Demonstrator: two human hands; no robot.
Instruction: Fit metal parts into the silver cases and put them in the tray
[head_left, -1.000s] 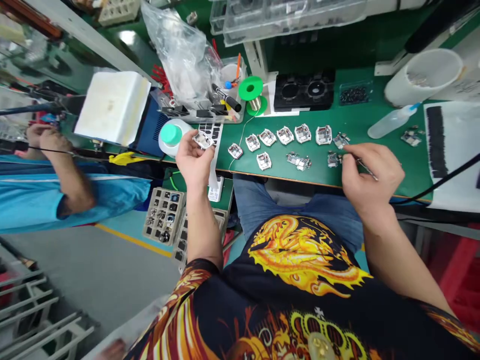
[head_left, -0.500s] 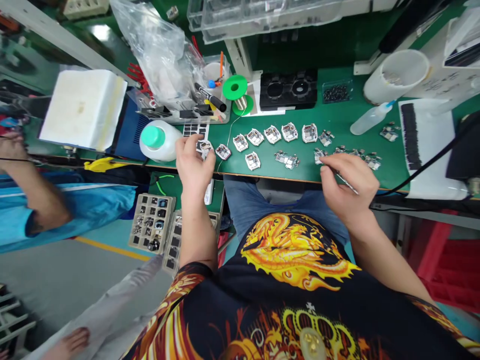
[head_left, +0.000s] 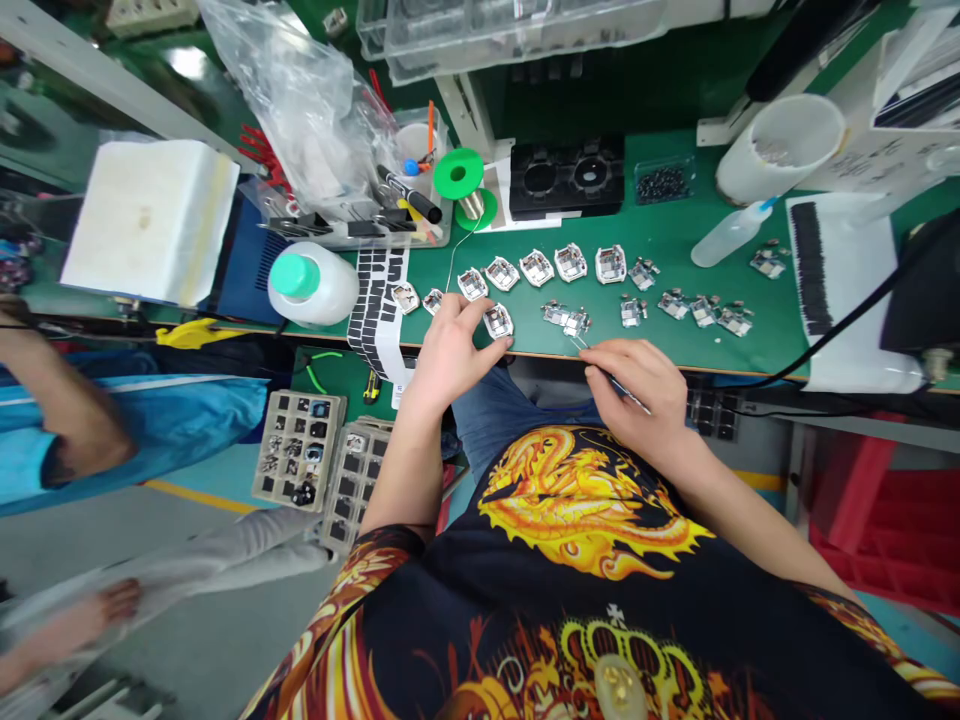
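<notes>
My left hand (head_left: 450,355) reaches over the bench's front edge with thumb and forefinger spread. They lie on either side of a small silver watch case (head_left: 498,321) with parts inside; whether they touch it I cannot tell. In my right hand (head_left: 637,395) are thin metal tweezers (head_left: 631,395), tips pointing at small circuit-board assemblies (head_left: 576,321). Behind, several similar watch cases (head_left: 537,267) stand in a row. Another case (head_left: 433,301) is partly covered by my left fingers. More board assemblies (head_left: 673,303) lie to the right.
A green solder spool (head_left: 460,176) stands behind the cases, its wire hanging forward. A white bottle with a green cap (head_left: 315,285) is left, beside a sheet of black stickers (head_left: 375,300). A squeeze bottle (head_left: 727,237) and black cable (head_left: 832,345) are right. A co-worker's arm (head_left: 67,400) shows far left.
My left hand has moved right, from the leftmost cases to the front watch case. My right hand has moved left with the tweezers, away from the right-hand board assemblies.
</notes>
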